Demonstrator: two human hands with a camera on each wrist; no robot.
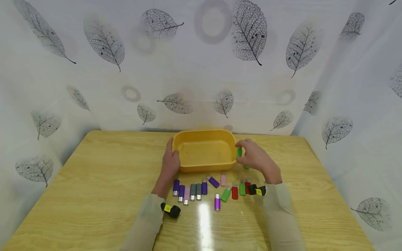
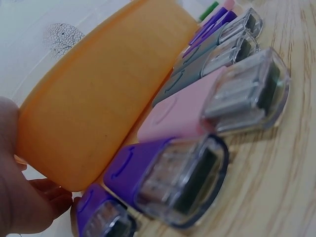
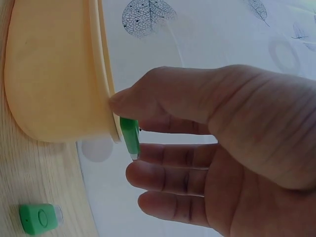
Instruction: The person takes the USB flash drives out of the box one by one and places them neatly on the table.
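Observation:
A yellow plastic basin (image 1: 207,167) stands at the back of the table. My left hand (image 1: 171,163) holds its left end, thumb at the rim and fingers along the outside wall; in the left wrist view that hand (image 2: 24,197) is partly cut off. Beside the basin's right rim, my right hand (image 1: 255,157) pinches a green USB stick (image 3: 129,136) between thumb and fingers. The right wrist view shows the thumb touching the rim. Another green USB stick (image 3: 38,218) lies on the table below that hand.
In front of the basin lie several USB sticks: purple (image 1: 217,202), grey (image 1: 193,191), pink (image 1: 223,180), red (image 1: 235,191) and green (image 1: 225,194). Black wrist cameras (image 1: 171,210) sit on both wrists. A leaf-patterned curtain (image 1: 194,69) hangs behind the wooden table (image 1: 119,195).

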